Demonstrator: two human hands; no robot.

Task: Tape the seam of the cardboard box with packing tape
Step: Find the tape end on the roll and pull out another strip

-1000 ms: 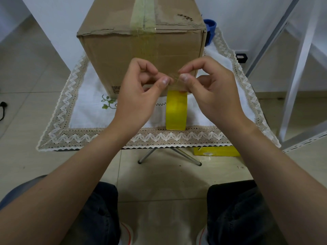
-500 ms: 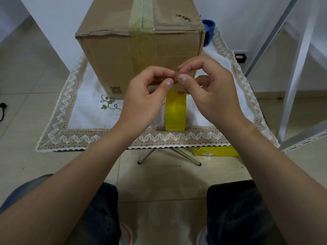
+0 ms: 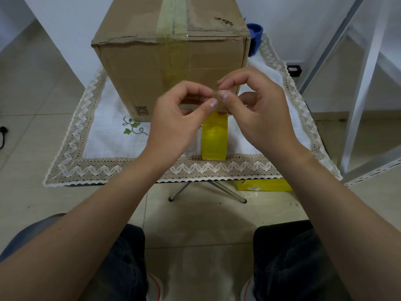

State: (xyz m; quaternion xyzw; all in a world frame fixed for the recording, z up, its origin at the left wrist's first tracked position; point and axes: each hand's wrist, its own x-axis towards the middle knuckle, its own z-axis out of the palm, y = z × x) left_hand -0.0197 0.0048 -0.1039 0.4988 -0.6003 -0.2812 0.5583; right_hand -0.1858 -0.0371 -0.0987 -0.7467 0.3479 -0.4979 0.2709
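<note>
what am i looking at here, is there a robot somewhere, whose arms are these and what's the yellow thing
There is no machine here. These are a person's two bare hands, filmed by one wide camera worn on their head, looking forward and down. That is why you see forearms, knees and shoes at the bottom. A cardboard box stands on a lace-edged cloth, with a tape strip already along its top seam. In front of the box, a yellow tape roll stands on its edge. The right hand pinches the loose end of tape just above the roll. The left hand seems to pinch it from the other side.
</note>
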